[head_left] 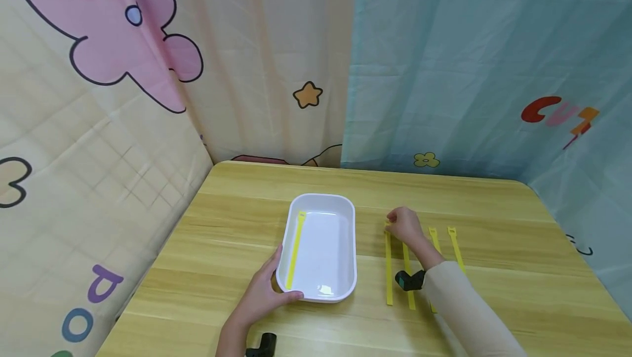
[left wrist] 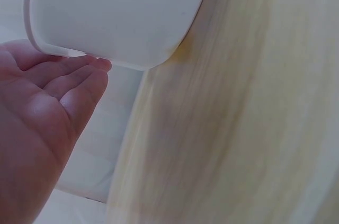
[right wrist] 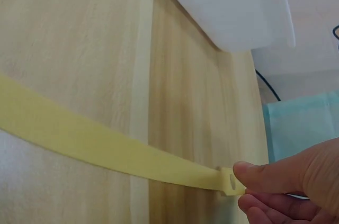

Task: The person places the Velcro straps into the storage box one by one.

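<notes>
At its near left corner, my left hand holds a white plastic tray, with the thumb at the near rim and the fingers along the left side. Those fingers lie under the rim in the left wrist view. One yellow hook-and-loop cable tie lies lengthwise inside the tray. To the right of it, my right hand pinches the slotted head of another yellow cable tie between thumb and fingers. That tie's strap runs back toward the near side of the table.
Several more yellow cable ties lie roughly parallel under and beside the right forearm. All stands on a wood-grain table. Printed curtains hang behind and beside it. Black wrist cameras sit on both wrists.
</notes>
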`<state>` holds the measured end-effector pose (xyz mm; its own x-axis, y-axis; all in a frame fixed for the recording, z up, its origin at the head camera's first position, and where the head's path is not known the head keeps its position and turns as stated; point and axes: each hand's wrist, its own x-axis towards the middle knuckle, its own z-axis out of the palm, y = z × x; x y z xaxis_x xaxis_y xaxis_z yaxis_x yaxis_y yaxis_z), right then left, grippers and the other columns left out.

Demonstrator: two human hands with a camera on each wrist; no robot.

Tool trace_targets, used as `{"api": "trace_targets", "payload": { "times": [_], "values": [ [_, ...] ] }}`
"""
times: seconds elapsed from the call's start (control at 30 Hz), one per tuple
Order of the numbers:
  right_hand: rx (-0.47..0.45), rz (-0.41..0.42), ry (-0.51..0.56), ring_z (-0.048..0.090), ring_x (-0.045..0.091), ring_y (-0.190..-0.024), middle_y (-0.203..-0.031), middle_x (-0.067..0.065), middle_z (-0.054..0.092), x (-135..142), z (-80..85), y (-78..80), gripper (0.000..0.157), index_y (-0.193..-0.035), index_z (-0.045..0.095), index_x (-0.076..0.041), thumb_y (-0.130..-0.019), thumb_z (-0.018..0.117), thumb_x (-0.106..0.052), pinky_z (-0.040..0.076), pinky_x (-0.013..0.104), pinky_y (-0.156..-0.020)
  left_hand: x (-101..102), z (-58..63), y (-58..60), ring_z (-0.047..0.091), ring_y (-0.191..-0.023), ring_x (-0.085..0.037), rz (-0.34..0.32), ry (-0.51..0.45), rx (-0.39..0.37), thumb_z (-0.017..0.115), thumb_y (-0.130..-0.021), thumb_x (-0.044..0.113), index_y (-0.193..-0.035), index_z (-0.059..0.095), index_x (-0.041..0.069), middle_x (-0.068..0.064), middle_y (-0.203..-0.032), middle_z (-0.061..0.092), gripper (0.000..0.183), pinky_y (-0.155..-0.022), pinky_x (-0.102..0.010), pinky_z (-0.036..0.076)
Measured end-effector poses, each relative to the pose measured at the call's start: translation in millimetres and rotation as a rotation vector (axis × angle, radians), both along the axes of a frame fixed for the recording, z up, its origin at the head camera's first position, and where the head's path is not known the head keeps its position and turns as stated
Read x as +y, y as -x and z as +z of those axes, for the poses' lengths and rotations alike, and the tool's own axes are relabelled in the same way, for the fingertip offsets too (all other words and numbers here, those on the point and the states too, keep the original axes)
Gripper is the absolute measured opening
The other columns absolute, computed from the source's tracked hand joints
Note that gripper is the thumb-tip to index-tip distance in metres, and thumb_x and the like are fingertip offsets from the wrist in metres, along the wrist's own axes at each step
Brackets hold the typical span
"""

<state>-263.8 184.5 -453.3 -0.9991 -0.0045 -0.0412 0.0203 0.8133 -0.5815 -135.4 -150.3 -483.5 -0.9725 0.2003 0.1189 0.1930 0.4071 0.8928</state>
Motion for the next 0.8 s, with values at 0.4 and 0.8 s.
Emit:
{"api": "trace_targets", "payload": {
  "times": [0.4,0.8],
  "values": [
    [-0.014,-0.025,-0.018,0.056,0.028,-0.086,-0.099,0.021,0.061,1,-11.8,1.8,0.037,-0.107,0.060,0.012,-0.074,0.073,0.001,0.049,0.040,-0.076,1,0.3,-1.0,0.024,-0.132,-0.028,0.012,0.019,0.008,0.084,-0.058,0.044,-0.145,0.022,0.002,-0.014,-0.147,0.025,0.115,-0.106,-0.047,0.018],
    [-0.036,-0.057,0.077,0.048,0.022,-0.071,-0.078,0.009,0.054,5,-14.8,3.5,0.022,-0.093,0.065,0.006,-0.074,0.074,0.001,0.043,0.030,-0.060,1,-1.2,-0.4,0.024,-0.132,-0.031,0.012,0.022,-0.005,0.084,-0.058,0.044,-0.145,0.021,0.002,-0.016,-0.147,0.023,0.116,-0.105,-0.049,0.018]
  ]
}}
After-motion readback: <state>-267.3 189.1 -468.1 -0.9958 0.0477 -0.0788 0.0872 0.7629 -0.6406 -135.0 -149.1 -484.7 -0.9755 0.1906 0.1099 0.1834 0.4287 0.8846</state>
